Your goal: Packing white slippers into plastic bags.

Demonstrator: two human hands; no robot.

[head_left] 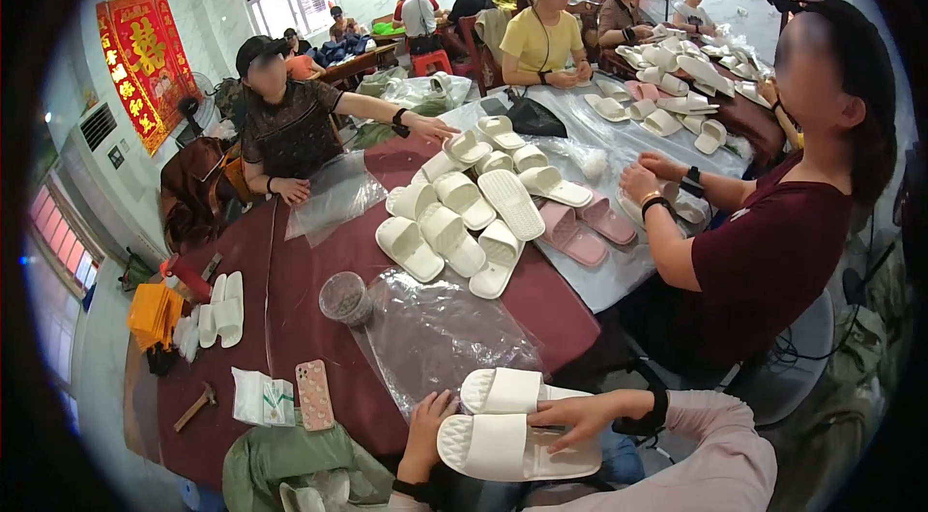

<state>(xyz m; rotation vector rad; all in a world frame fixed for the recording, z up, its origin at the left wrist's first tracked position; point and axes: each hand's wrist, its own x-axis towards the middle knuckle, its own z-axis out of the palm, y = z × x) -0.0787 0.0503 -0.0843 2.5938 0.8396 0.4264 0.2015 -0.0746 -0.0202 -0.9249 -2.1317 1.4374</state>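
Observation:
A pair of white slide slippers [488,444] lies side by side at the near table edge, over my lap, with toes pointing left. My right hand [580,418] grips the pair from the heel side, its fingers lying on the nearer slipper's footbed behind the strap. Curled around the toe end is my left hand [428,427]; its thumb is hidden. Just beyond the slippers, a clear plastic bag [435,323] is spread on the dark red table, its near edge close to my left fingers.
White slippers [454,236] are piled mid-table, beside a pink pair [572,234]. A round clear tub [345,298], phone [314,396], tissue pack [263,399] and hammer [195,407] lie to the left. A co-worker [764,222] sits close on my right; another [290,116] reaches toward the pile.

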